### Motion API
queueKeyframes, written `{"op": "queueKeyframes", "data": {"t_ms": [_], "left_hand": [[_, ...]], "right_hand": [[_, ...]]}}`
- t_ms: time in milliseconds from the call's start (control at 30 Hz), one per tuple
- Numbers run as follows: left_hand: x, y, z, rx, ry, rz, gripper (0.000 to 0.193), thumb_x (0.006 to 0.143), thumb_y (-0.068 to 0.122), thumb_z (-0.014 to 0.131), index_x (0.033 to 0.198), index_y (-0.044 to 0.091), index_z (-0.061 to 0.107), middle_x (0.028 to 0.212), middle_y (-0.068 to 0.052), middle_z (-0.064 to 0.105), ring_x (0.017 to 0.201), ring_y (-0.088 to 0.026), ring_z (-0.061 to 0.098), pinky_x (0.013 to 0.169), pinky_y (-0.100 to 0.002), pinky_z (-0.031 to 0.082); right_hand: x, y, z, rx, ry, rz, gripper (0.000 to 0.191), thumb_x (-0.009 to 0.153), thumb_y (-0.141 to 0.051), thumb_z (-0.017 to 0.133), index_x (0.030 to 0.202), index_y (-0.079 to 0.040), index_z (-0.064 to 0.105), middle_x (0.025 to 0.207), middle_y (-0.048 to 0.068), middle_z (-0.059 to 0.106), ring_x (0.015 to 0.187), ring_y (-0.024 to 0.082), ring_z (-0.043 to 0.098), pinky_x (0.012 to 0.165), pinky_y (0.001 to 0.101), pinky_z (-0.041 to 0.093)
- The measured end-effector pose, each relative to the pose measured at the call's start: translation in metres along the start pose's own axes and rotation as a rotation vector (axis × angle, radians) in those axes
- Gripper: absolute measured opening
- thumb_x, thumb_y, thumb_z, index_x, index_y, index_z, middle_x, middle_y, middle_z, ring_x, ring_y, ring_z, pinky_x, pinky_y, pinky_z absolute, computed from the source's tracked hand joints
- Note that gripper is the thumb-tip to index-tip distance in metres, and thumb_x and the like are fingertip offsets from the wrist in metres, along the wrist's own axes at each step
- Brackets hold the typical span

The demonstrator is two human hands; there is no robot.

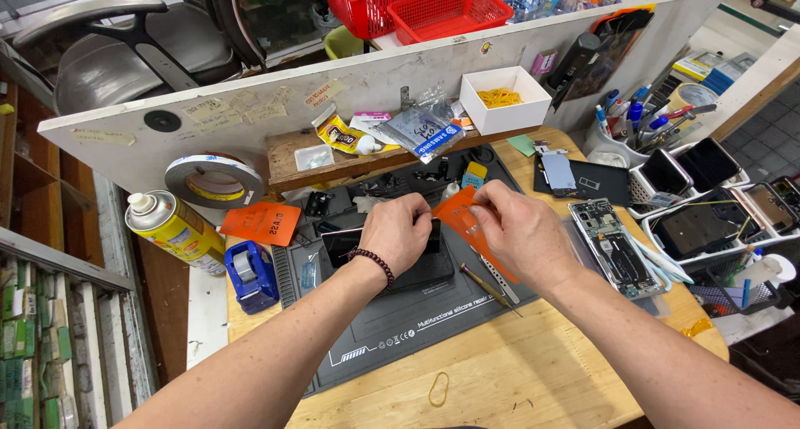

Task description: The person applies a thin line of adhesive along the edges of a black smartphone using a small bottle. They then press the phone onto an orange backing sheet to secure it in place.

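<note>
Hands meet over the middle of a dark silicone repair mat [400,321] on the wooden desk [500,379]. The left hand [398,231], a beaded bracelet [372,261] on its wrist, rests curled on a dark smartphone [417,266] that lies flat on the mat, its fingertips pinched at the near edge of an orange tag [465,221]. The right hand [518,229] is closed in a pinch on the same tag from the other side, so the tag hangs between both hands just above the phone. Just below the right hand, a thin metal tool [487,286] and a flat metal strip [497,272] lie on the mat. To the right, an opened phone with its circuit board exposed [615,247] lies at the mat's edge, and beyond it white trays hold more phones [708,221]. To the left sit a second orange tag [262,223], a blue tape dispenser [250,275], a yellow spray can [173,229] and a large roll of tape [213,179]. Behind the mat, a white partition board [367,79] carries a small white box of rubber bands [504,100]. One loose rubber band [438,389] lies on the desk near the front edge.
</note>
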State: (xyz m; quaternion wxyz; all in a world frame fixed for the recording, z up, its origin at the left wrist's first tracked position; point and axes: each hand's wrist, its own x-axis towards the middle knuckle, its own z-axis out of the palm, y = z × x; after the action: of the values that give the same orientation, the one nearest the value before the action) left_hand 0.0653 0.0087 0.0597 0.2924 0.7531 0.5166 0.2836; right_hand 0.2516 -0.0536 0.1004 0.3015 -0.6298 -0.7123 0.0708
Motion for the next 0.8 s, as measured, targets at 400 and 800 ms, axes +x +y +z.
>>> {"op": "queueKeyframes", "data": {"t_ms": [400, 800], "left_hand": [[0.001, -0.002, 0.002, 0.004, 0.005, -0.011, 0.017, 0.087, 0.016, 0.062, 0.094, 0.005, 0.075, 0.086, -0.016, 0.076, 0.083, -0.035, 0.073, 0.080, -0.042, 0.057], [-0.001, 0.005, 0.000, 0.042, -0.068, -0.110, 0.019, 0.086, 0.024, 0.070, 0.090, 0.005, 0.072, 0.077, -0.018, 0.073, 0.077, -0.035, 0.074, 0.077, -0.042, 0.058]], "right_hand": [[-0.001, -0.003, 0.000, -0.018, 0.027, -0.048, 0.015, 0.093, -0.017, 0.067, 0.100, -0.004, 0.063, 0.092, 0.015, 0.075, 0.083, 0.037, 0.072, 0.068, 0.0451, 0.056], [-0.005, -0.005, 0.026, 0.112, 0.002, 0.155, 0.021, 0.093, -0.020, 0.065, 0.108, -0.006, 0.066, 0.090, 0.016, 0.076, 0.082, 0.036, 0.074, 0.071, 0.0434, 0.057]]}}
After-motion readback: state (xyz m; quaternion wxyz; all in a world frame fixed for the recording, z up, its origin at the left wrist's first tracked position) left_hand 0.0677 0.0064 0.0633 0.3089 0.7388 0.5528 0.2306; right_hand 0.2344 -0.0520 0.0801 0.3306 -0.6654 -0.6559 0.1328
